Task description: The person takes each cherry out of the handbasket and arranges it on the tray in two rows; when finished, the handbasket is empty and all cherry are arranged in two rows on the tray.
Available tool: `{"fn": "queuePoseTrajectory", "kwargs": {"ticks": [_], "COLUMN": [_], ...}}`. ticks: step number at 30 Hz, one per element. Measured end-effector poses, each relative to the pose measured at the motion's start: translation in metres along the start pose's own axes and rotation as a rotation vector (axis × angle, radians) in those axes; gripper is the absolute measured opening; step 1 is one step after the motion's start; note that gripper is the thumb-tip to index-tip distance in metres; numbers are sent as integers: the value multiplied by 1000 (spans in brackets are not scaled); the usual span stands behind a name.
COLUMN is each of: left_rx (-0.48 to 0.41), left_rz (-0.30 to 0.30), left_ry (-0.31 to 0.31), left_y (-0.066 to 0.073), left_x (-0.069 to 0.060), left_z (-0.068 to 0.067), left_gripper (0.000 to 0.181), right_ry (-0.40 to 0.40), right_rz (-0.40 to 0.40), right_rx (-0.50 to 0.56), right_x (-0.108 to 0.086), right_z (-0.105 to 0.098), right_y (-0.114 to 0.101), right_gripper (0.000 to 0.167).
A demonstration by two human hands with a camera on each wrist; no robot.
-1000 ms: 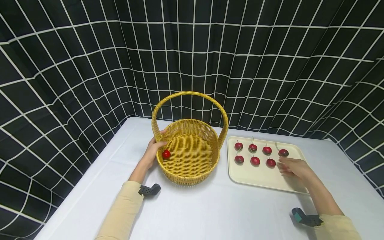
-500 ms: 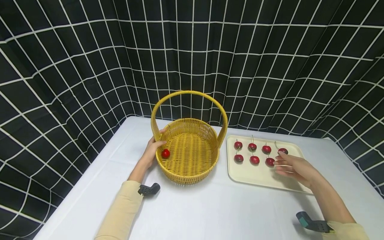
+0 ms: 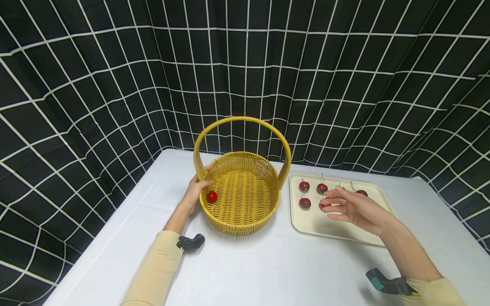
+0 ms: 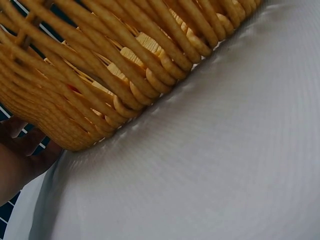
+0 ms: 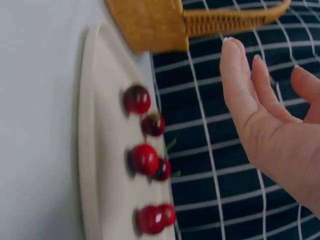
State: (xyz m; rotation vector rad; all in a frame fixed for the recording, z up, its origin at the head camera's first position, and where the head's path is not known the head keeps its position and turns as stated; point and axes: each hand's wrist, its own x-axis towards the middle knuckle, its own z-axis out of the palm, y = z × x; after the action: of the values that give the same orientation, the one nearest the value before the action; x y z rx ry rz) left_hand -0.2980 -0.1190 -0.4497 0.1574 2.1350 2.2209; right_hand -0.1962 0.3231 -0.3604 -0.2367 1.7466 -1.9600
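Note:
In the head view a yellow wicker basket (image 3: pixel 239 225) with a tall arched handle stands on the table, with one red cherry (image 3: pixel 212 196) inside near its left wall. My left hand (image 3: pixel 193 193) holds the basket's left side, thumb over the rim and fingers outside; the left wrist view shows fingers (image 4: pixel 42 150) against the weave. Above a cream tray (image 3: pixel 306 225) my right hand (image 3: pixel 356 210) hovers with fingers spread and nothing in them. Several dark red cherries with stems lie on the tray in two rows, such as one cherry (image 3: pixel 304 203); the hand partly covers others.
A white cloth (image 3: pixel 268 272) covers the table. Behind and beside it hangs a black curtain (image 3: pixel 260 76) with a white grid. The tray stands right of the basket, a narrow gap between them.
My right hand first draws back from the tray's cherries, then moves left across the tray, fingers loose. My left hand and the basket stay in place.

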Motion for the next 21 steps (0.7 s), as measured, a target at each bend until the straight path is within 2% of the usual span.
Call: {"fn": "queuePoseTrajectory", "kwargs": {"ticks": [2,4,12,17,21], "left_rx": [-1,-3,1,-10,-6], "left_rz": [-4,-4,-9,0,3], "left_ry": [1,-1,-5,-7,-8], "left_y": [0,0,2,1,1], "left_x": [0,0,-2,-1,0], "left_z": [0,0,-1,0,0], "left_gripper": [57,57,57,57,57], "right_ry": [-56,-77,-103,-94,-91], "right_rz": [-19,-19,-16,3,35], "right_rx": [6,-6,-79,-102,-131], "right_x": [3,6,25,41,54], "right_z": [8,15,41,57,70], "right_y": [-4,-7,-20,-25,-29], "right_gripper": [36,36,32,31,43]}}
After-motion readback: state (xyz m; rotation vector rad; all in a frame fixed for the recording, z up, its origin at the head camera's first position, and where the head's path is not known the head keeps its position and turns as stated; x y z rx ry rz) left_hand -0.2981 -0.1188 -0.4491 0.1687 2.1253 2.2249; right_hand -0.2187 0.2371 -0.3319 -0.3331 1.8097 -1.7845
